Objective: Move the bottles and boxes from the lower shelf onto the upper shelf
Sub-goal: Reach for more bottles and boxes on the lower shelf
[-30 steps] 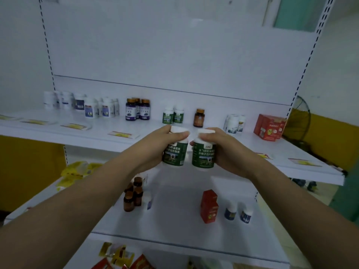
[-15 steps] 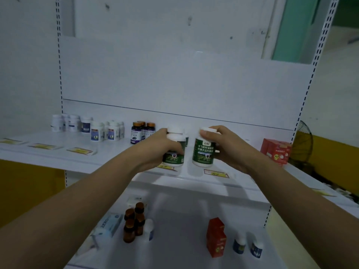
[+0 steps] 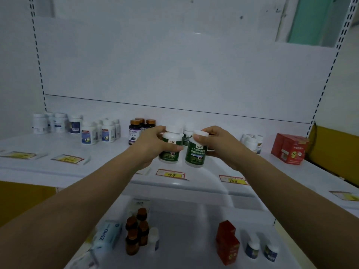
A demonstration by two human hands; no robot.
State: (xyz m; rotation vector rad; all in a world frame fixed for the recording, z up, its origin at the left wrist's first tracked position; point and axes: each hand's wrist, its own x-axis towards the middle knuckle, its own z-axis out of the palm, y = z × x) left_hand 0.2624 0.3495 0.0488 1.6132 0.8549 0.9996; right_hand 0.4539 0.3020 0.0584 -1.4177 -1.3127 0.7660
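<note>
Both of my hands are clenched on bottles. My left hand (image 3: 155, 146) wraps a white-capped bottle with a green label (image 3: 171, 145), thumb across its front. My right hand (image 3: 217, 144) grasps a matching green-label bottle (image 3: 196, 154) from its right side, fingertips on the cap. From my head camera, the two bottles sit side by side, nearly touching, over the middle of the upper shelf (image 3: 97, 171); whether their bases touch it I cannot tell. Just behind them stand two more green-label bottles (image 3: 187, 135), with dark amber-capped bottles (image 3: 136, 131) to the left and a red box (image 3: 289, 150) far right. Yellow price tags (image 3: 172, 174) lie along the shelf's front edge. Down on the lower shelf (image 3: 184, 239) remain a cluster of brown bottles (image 3: 136, 232), a pale box marked ZERO (image 3: 106, 236), red boxes (image 3: 227, 243) and two small blue-label bottles (image 3: 261, 249).
</note>
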